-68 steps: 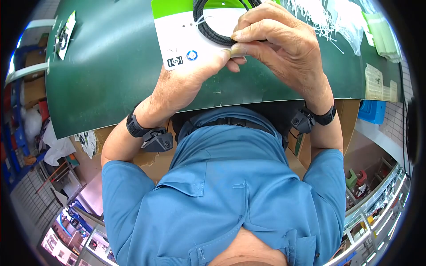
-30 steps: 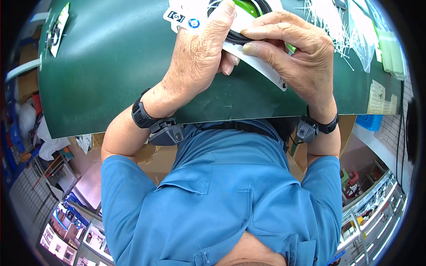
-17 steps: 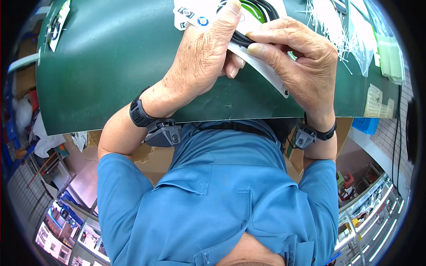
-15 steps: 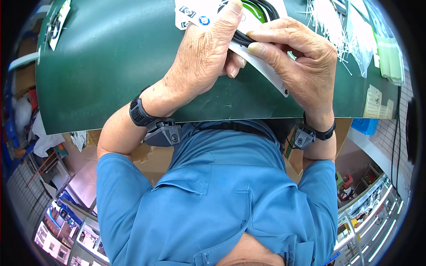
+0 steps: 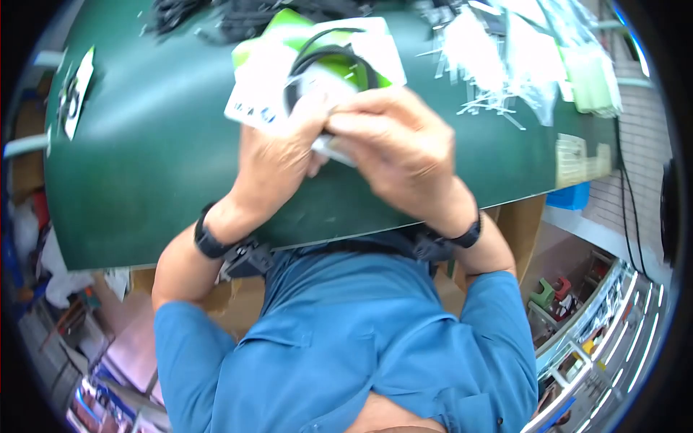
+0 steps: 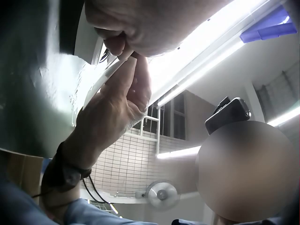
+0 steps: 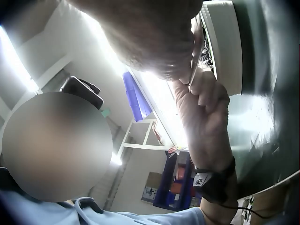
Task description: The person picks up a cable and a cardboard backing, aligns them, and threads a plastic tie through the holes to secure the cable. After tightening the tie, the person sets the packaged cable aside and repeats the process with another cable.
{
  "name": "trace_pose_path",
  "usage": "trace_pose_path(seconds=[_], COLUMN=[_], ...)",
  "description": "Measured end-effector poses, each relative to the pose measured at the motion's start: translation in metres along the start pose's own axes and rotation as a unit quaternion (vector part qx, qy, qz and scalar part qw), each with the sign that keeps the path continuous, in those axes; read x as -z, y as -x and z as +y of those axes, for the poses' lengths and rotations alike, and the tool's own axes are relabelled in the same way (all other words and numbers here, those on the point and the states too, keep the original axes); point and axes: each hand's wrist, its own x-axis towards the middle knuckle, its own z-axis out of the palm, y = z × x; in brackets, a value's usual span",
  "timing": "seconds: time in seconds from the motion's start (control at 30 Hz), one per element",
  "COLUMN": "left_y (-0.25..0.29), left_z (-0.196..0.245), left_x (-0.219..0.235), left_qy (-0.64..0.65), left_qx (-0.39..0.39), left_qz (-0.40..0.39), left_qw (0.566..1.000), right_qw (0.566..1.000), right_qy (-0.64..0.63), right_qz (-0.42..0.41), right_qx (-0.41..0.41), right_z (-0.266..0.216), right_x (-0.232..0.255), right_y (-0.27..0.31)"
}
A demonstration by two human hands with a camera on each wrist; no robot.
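A coil of black cable (image 5: 294, 72) lies against white and green packaging cards (image 5: 249, 90) in the head view. My left hand (image 5: 278, 155) grips the cards at their lower edge, thumb on top and fingers beneath. At the bottom of the coil, my right hand (image 5: 408, 144) pinches the cable between thumb and forefinger, close to the left thumb. Blur and the fingers hide the exact pinch. In the left wrist view, the right hand (image 6: 108, 112) meets the card edge. The left hand's curled fingers (image 7: 208, 93) show in the right wrist view.
Bundles of black cable (image 5: 263, 18) lie along the back of the green table (image 5: 159, 159). Loose white cable ties (image 5: 469, 58) and green plastic packets (image 5: 592, 79) are at the right. Another carded item (image 5: 78, 97) sits at the left edge.
Both hands, with the cards and cable, have moved left and lower in the head view, and the head view has shifted to show more of the table's back. The cards now look flatter.
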Motion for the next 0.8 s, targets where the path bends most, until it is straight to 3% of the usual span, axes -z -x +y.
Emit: trace_pose_path(seconds=[0.1,0.23,0.4,0.53,0.63,0.8], left_y=[-0.004,-0.008,-0.008,-0.008,-0.007,-0.008], left_z=[0.009,0.006,0.006,0.008,0.005,0.009], left_x=[-0.003,-0.004,-0.004,-0.006,-0.004,-0.005], left_qy=[-0.029,-0.007,-0.013,-0.014,-0.019,-0.010], left_qx=[0.030,0.015,0.011,0.017,0.010,-0.001], left_qz=[0.025,0.048,0.044,0.062,0.045,0.056], left_qw=[0.999,0.999,0.999,0.998,0.999,0.998], right_qw=[1.000,0.999,0.970,0.951,0.886,0.884], right_qy=[-0.021,-0.019,0.159,0.264,0.433,0.402], right_qz=[0.008,0.044,-0.003,0.005,-0.034,-0.074], right_qx=[0.022,-0.014,-0.184,-0.159,-0.161,-0.228], right_z=[0.006,0.016,0.077,0.131,0.159,0.159], right_x=[0.012,0.034,0.079,0.097,0.106,0.107], right_y=[0.002,0.001,0.003,0.007,0.006,0.005])
